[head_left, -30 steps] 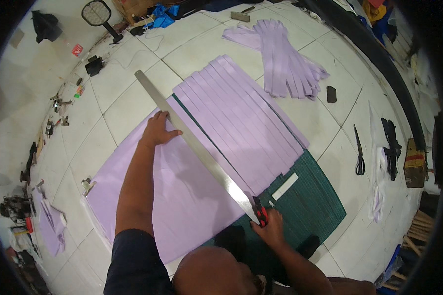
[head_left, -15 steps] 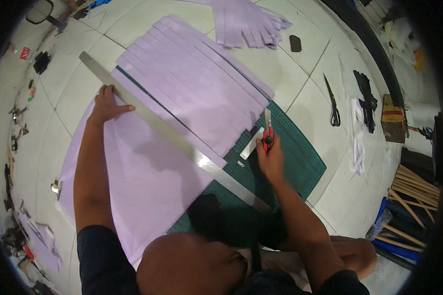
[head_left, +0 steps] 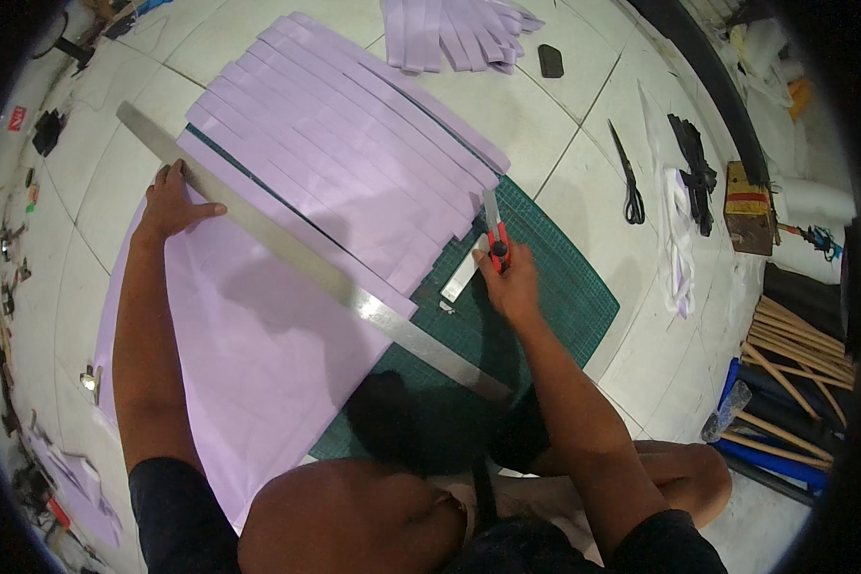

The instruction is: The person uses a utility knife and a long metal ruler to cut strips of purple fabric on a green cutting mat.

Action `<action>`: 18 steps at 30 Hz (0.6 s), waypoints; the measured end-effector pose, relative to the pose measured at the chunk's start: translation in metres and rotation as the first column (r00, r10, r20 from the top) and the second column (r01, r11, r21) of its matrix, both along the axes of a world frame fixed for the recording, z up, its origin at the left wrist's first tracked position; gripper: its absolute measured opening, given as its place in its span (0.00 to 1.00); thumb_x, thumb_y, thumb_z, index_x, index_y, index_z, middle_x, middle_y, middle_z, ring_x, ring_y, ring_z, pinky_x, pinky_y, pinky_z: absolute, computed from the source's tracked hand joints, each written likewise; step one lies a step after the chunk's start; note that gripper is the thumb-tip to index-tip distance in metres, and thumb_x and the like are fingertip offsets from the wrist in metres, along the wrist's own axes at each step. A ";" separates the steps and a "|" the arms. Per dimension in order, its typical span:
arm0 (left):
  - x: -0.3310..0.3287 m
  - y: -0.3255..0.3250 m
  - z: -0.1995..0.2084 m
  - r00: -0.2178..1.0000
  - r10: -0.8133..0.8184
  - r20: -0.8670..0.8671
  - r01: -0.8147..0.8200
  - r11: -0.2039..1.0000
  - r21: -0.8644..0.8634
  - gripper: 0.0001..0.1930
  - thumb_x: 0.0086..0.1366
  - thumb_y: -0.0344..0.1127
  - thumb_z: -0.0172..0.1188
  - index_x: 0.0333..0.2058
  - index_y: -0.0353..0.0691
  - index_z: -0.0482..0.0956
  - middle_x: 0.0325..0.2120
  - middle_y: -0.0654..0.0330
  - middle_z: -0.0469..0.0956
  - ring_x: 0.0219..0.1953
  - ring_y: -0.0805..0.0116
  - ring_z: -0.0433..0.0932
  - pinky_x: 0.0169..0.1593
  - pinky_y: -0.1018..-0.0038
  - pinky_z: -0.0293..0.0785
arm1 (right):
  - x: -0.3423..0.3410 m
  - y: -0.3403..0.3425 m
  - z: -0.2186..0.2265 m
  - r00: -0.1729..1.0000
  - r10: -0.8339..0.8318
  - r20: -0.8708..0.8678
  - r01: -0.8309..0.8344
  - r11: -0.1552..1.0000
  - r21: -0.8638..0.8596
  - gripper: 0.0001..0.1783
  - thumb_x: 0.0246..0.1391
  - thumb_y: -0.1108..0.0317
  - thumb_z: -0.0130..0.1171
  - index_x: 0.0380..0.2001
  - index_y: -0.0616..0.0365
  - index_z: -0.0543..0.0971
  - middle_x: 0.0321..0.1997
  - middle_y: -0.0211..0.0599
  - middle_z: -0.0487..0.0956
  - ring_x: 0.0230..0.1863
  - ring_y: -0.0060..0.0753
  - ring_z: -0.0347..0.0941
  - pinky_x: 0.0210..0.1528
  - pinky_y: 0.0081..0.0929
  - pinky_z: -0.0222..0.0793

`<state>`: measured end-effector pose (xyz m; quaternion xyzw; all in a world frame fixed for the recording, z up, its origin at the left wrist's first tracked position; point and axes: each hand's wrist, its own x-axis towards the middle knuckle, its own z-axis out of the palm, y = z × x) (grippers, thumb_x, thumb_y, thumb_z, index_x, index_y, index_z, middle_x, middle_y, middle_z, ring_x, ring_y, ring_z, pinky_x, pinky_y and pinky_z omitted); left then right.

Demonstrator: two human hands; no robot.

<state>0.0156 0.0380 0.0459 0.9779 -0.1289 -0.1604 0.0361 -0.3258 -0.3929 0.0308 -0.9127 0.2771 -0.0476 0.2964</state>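
Note:
My left hand (head_left: 172, 204) lies on the far-left part of a long steel ruler (head_left: 301, 263), thumb spread from the fingers. The ruler slants across lilac fabric (head_left: 258, 354) and onto a green cutting mat (head_left: 569, 287). Beyond it, the fabric lies in several parallel cut strips (head_left: 344, 124). My right hand (head_left: 512, 287) is closed around a red utility knife (head_left: 498, 244), its blade pointing away near the strips' ends. Beside my right thumb is a short whitish flat bar (head_left: 460, 279); I cannot tell whether the thumb touches it. A small white scrap (head_left: 447, 307) lies by the bar.
More lilac strips (head_left: 450, 33) lie bunched at the far side, near a dark phone-like block (head_left: 550, 61). To the right are black scissors (head_left: 627, 177), a black bundle (head_left: 694, 172) and wooden sticks (head_left: 802, 344). A metal clip (head_left: 90, 381) sits at the fabric's left edge.
The whole view has shifted, so everything appears slightly further left and up. My left hand stays on the ruler, and my right hand still grips the utility knife near the strips' ends.

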 end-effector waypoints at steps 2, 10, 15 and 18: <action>0.000 -0.003 0.002 1.000 0.013 -0.008 -0.014 1.000 -0.017 0.70 0.32 0.63 0.79 0.67 0.26 0.53 0.66 0.36 0.57 0.71 0.43 0.52 0.71 0.55 0.49 | -0.001 -0.002 0.001 1.000 0.018 0.025 -0.019 0.999 0.027 0.25 0.54 0.53 0.67 0.44 0.64 0.77 0.37 0.50 0.74 0.39 0.51 0.73 0.43 0.43 0.68; 0.003 0.007 0.001 1.000 0.006 -0.021 -0.008 0.997 -0.073 0.69 0.31 0.62 0.80 0.66 0.26 0.55 0.65 0.35 0.57 0.70 0.42 0.54 0.70 0.53 0.49 | -0.037 0.033 0.051 0.873 0.366 -0.322 -0.265 0.911 0.316 0.27 0.52 0.52 0.69 0.45 0.63 0.75 0.40 0.47 0.74 0.38 0.52 0.74 0.42 0.41 0.72; 0.009 -0.002 -0.003 1.000 -0.005 -0.001 0.005 0.998 -0.055 0.64 0.32 0.63 0.80 0.63 0.31 0.61 0.63 0.40 0.61 0.67 0.40 0.57 0.68 0.53 0.55 | -0.091 0.067 0.041 0.764 0.621 -0.174 -0.612 0.783 0.110 0.25 0.52 0.52 0.69 0.37 0.63 0.72 0.43 0.47 0.72 0.44 0.49 0.73 0.42 0.44 0.71; 0.004 -0.013 0.007 0.996 0.059 -0.074 -0.068 0.990 -0.125 0.58 0.31 0.63 0.80 0.59 0.35 0.66 0.61 0.42 0.63 0.64 0.40 0.60 0.65 0.52 0.60 | -0.103 0.063 0.031 0.707 0.592 -0.386 -0.509 0.806 0.302 0.25 0.46 0.57 0.72 0.40 0.62 0.73 0.46 0.50 0.69 0.50 0.54 0.71 0.47 0.47 0.71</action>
